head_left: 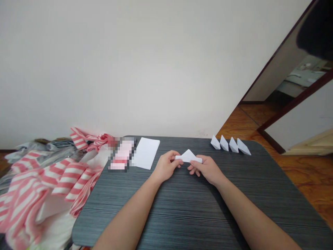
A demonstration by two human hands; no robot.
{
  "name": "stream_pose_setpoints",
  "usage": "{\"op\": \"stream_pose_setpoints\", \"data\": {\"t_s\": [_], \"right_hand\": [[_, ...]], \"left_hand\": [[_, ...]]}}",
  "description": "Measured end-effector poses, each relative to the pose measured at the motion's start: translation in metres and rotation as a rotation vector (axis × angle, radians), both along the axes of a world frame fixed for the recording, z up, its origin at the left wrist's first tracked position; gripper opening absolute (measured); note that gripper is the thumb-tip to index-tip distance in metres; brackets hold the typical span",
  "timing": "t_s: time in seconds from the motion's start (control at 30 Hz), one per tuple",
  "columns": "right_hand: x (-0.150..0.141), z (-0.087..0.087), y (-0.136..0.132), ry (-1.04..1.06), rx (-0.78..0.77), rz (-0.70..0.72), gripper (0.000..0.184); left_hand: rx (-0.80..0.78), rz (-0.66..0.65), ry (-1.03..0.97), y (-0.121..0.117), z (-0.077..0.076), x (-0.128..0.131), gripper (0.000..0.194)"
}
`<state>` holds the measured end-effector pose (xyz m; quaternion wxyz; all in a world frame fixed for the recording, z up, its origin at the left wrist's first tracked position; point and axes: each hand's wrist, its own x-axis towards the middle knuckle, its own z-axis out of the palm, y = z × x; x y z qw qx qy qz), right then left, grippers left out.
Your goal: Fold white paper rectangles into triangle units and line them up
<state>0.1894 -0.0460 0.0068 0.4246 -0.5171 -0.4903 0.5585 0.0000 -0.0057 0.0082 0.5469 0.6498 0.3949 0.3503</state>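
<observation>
A small sheet of white paper [187, 156], folded to a peak with a straight band along its lower edge, is held up over the table between both hands. My left hand [167, 166] pinches its left end between thumb and fingers. At the other end, my right hand [206, 168] grips the band, its thumb pressed on the front and its fingers curled beneath. The fingertips behind the paper are partly hidden. To the left of my left hand lies a stack of white paper [147, 152].
Several folded white paper boats [223, 143] stand in a row at the table's back right. A blurred-out pink object [122, 154] lies left of the stack. Red-and-white striped cloth [70, 177] is heaped beside the dark table [182, 215]. A wall runs behind.
</observation>
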Motion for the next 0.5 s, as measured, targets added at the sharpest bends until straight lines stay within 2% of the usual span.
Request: {"op": "stream_pose_setpoints", "data": {"t_s": [0.2,0.37,0.5], "right_hand": [[-0.0008,-0.0002,0.0005,0.035,-0.018,-0.026,0.028],[-0.0011,-0.002,0.001,0.063,-0.02,-0.032,0.027],[0.0001,-0.0034,0.0025,0.08,-0.023,-0.099,0.029]], "left_hand": [[-0.05,0.013,-0.039,0.0015,0.0006,-0.0002,0.026],[-0.019,0.015,-0.029,0.0023,0.0011,-0.0007,0.025],[-0.028,0.076,-0.043,0.003,0.0005,-0.0009,0.025]]}}
